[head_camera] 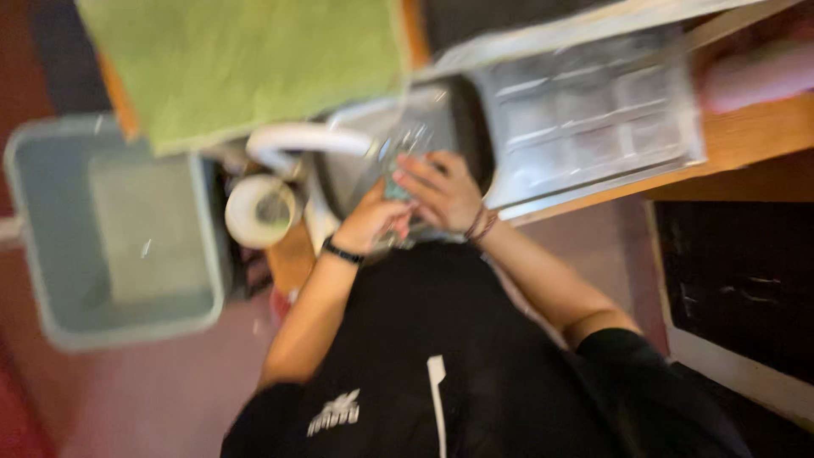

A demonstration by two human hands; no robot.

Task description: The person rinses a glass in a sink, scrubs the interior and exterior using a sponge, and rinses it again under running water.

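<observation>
The frame is blurred. My left hand [370,219], with a black band at the wrist, and my right hand [443,192], with thin bracelets, meet over a dark sink basin [471,127]. Between the fingers of both hands is a small teal object [394,189], perhaps a sponge; its shape is too smeared to tell. Just above the hands something clear and shiny [409,137] shows, possibly glass. A white curved faucet [297,138] arches to the left of the hands. My black shirt fills the lower frame.
A ridged metal draining board [593,119] lies right of the basin on a wooden counter [755,136]. A green cloth [246,59] hangs at the top left. A grey plastic bin [110,229] stands at the left. A white round container [259,210] sits by the faucet.
</observation>
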